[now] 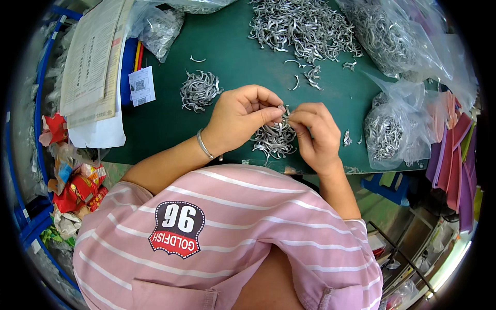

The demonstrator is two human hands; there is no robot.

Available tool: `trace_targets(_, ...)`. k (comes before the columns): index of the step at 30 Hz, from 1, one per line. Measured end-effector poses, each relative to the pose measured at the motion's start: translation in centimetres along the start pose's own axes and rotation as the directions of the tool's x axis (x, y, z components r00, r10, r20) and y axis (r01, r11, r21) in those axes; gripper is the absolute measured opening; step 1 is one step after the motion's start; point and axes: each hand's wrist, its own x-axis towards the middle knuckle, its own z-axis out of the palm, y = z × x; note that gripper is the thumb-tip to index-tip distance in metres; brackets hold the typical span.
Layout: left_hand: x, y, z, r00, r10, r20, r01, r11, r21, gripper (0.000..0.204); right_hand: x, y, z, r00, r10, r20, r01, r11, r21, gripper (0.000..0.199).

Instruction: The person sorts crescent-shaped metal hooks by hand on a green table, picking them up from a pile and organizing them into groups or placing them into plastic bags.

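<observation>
Green table, small heap of metal pieces right under both hands. Left hand and right hand meeting fingertip to fingertip, fingers pinched shut on one small metal clip, just above the heap, equally near both

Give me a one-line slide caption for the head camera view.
Left hand and right hand pinch a small curved metal piece above a pile of them.

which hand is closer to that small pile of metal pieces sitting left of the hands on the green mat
Left. The left hand sits just right of the small pile, a short gap apart. The right hand is farther right, beyond the left hand.
</observation>
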Motion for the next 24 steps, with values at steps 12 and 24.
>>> trace_targets(12,-1.2,1.9,-4.7,0.889,0.385,-0.248,-0.305,0.902,0.306,0.013,1.7,4.0,1.0,0.963,0.261,0.065,-0.242,0.947,-0.21,0.006)
trace_targets(24,-1.5,2.5,-9.0,0.797,0.554,-0.239,-0.157,0.573,0.805,0.011,1.3,1.3,0.2,0.705,0.514,0.489,-0.575,0.009,0.818,0.013)
